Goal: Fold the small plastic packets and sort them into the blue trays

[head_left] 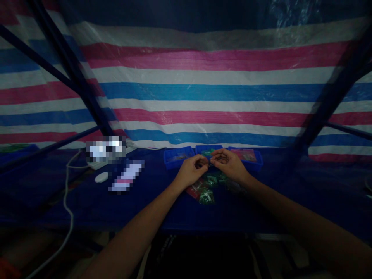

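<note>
My left hand (192, 170) and my right hand (230, 164) meet over the blue table, fingertips almost together. Each is closed in a pinch; a tiny thing seems to sit between them, too small and dark to name. Below the hands lies a pile of small clear packets, green ones (207, 197) and red ones (193, 190). Just behind stand a left blue bin (169, 166), a middle blue bin (200, 148) and a right blue bin (256, 166). Red packaging lies in the right bin, something green in the middle one. My right hand partly covers the pile.
On the left of the table (84, 201) are a phone-like blurred screen (128, 176), a round white object (101, 177) and a white power strip (95, 164). A white cable (68, 193) runs down the left side. Dark metal posts and a striped plastic sheet (203, 91) stand behind.
</note>
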`<state>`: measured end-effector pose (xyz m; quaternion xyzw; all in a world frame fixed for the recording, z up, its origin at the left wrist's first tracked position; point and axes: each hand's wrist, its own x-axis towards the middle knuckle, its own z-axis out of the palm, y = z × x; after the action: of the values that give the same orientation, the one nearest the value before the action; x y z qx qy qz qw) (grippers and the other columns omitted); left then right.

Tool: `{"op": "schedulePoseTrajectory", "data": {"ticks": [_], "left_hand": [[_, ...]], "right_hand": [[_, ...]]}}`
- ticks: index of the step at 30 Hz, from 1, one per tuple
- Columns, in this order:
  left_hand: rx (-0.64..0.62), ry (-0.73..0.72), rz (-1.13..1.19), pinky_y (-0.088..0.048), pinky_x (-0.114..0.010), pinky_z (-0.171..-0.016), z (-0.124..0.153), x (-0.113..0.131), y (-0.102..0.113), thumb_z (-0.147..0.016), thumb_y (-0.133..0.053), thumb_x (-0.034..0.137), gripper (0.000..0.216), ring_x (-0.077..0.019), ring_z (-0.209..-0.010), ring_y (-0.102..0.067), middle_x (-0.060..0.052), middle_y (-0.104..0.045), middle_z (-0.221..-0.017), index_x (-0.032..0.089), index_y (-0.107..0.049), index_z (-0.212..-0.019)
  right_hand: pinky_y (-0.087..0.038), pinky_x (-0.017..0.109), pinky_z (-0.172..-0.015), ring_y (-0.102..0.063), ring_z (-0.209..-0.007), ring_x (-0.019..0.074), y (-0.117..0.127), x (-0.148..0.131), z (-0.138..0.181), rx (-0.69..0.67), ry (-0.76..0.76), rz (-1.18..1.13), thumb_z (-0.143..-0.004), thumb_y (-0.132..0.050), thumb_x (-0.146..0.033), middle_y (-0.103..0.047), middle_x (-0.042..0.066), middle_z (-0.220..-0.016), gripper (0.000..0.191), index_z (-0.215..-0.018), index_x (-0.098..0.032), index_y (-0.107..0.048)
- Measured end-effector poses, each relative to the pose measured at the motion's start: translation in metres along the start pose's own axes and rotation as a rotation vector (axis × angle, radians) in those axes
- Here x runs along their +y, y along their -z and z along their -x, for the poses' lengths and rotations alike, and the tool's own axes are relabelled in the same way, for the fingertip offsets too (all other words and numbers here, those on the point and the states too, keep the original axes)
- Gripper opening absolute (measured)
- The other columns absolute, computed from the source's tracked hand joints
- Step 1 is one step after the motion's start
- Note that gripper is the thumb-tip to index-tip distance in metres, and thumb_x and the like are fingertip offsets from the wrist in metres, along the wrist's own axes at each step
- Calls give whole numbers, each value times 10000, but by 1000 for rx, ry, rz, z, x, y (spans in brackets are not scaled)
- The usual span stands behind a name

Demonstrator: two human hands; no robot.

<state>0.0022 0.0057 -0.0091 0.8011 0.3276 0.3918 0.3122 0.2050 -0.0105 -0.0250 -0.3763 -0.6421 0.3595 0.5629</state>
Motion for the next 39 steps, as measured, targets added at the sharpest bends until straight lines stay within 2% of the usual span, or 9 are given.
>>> {"op": "schedulePoseTrajectory", "data": {"ticks": [4,8,12,15,18,22,28,35,39], "left_hand": [[-57,7,8,-529,-309,-763,2,0,1,-866,-636,271,166,-188,-844,-687,-51,-733,-945,186,-683,-999],[-127,99,147,-507,-271,-632,2,0,0,-918,-602,392,261,-150,-647,-657,-30,-706,-764,185,-655,-1067],[-161,159,329,-493,-249,-606,-2,0,-2,-920,-591,375,291,-141,-675,-675,-84,-744,-904,163,-647,-1112],[-109,203,457,-502,-246,-636,-5,-1,-3,-896,-583,326,260,-155,-758,-702,-109,-751,-982,143,-677,-1054],[-42,244,564,-533,-283,-707,-7,-3,-2,-922,-527,375,320,-186,-813,-720,-118,-760,-967,125,-705,-1013],[19,217,442,-540,-302,-735,-6,-7,-1,-896,-616,467,368,-191,-798,-708,-102,-767,-937,130,-722,-1001],[47,219,406,-546,-289,-737,-4,-11,-2,-829,-737,371,311,-177,-794,-718,-91,-764,-934,142,-676,-1029],[70,189,424,-559,-306,-768,-3,-4,-1,-819,-759,292,368,-179,-819,-737,-71,-762,-921,182,-540,-1094],[9,150,413,-561,-316,-789,-1,4,-4,-831,-742,260,383,-188,-837,-742,-64,-763,-907,196,-507,-1127]], "right_hand": [[-554,352,-851,-675,-900,183,0,-1,0,3,8,4,-806,-738,-313,-691,47,-943,301,-1068,-206,-634],[-557,359,-866,-679,-904,186,2,-5,0,9,14,3,-802,-750,-337,-695,48,-949,303,-1054,-214,-636],[-551,370,-886,-684,-931,194,3,-8,1,-1,33,22,-820,-742,-349,-704,52,-968,282,-1052,-223,-642],[-546,391,-889,-685,-929,205,2,-12,3,-9,65,118,-826,-739,-353,-717,55,-989,266,-1050,-232,-663],[-536,404,-878,-676,-933,218,1,-18,6,-10,138,266,-838,-726,-348,-720,53,-998,206,-1009,-241,-691],[-516,414,-882,-652,-962,233,0,-23,8,-23,235,387,-842,-732,-340,-710,41,-968,141,-963,-268,-719],[-510,428,-915,-635,-995,239,1,-25,9,-84,293,433,-825,-749,-295,-690,42,-984,146,-969,-289,-728],[-553,395,-808,-675,-846,209,-2,-21,8,78,135,311,-852,-708,-378,-713,56,-1014,222,-1032,-250,-694],[-573,397,-837,-708,-885,214,0,-14,5,15,26,176,-825,-736,-396,-732,72,-1089,295,-1070,-235,-694]]}}
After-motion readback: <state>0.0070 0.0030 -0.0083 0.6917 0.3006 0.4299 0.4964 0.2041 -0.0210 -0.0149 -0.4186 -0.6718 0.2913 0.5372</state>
